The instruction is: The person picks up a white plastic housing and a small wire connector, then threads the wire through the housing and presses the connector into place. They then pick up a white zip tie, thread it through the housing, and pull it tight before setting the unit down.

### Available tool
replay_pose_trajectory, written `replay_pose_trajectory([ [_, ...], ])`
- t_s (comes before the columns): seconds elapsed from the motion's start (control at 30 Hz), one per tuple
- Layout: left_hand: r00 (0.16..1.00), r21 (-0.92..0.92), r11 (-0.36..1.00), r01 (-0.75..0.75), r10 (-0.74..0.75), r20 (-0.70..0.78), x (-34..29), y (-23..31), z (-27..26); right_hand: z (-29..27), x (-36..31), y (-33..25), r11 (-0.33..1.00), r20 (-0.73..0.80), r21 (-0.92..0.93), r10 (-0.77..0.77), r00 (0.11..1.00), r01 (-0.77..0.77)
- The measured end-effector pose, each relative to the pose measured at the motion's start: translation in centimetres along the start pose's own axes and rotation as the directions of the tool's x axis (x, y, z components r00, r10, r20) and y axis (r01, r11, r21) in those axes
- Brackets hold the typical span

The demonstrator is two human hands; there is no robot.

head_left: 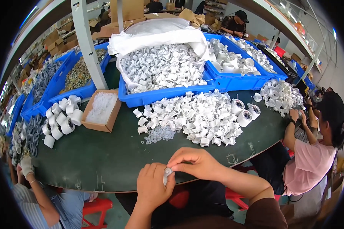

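Note:
Close to the front edge of the green table (91, 160), my two hands meet around a small pale plastic part (166, 174). My left hand (152, 186) is closed around its lower portion, fingers curled. From the right, my right hand (197, 163) pinches at its top with thumb and fingertips; whether a smaller piece sits in that pinch cannot be seen. Ahead lies a heap of white plastic clip-like parts (195, 118). Small translucent rings (158, 134) are scattered by its near left side. White cylinders (244, 117) with dark ends stand at the heap's right.
A blue crate (153, 100) holds a sack of white parts behind the heap. Left stand a cardboard box (97, 126) of translucent bits and more white cylinders (61, 120). A metal post (88, 44) rises behind. Co-workers sit at right (309, 164) and left, one with a gloved hand (27, 166).

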State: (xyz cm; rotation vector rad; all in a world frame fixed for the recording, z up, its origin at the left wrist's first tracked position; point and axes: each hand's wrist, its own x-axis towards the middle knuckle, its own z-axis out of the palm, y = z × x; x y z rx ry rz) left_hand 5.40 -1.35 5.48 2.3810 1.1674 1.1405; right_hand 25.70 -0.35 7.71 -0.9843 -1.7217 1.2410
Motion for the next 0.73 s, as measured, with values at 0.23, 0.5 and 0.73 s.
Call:
replay_pose_trajectory([
  [0.23, 0.995, 0.1, 0.995, -0.024, 0.014, 0.101, 0.5, 0.5, -0.2, 1.2, -1.2, 1.7, 0.995, -0.053, 0.101, -0.006, 0.999, 0.011],
  [0.5, 0.993, 0.079, 0.997, 0.003, -0.012, 0.114, 0.1, 0.6, 0.1, 1.3, -1.0, 2.1, 0.942, 0.008, 0.296, 0.163, 0.987, -0.158],
  [0.73, 0.994, 0.116, 0.992, 0.048, -0.058, 0.092, -0.2, 0.8, 0.5, 2.1, -0.8, 2.5, 0.859, 0.044, 0.363, 0.372, 0.927, -0.362],
])
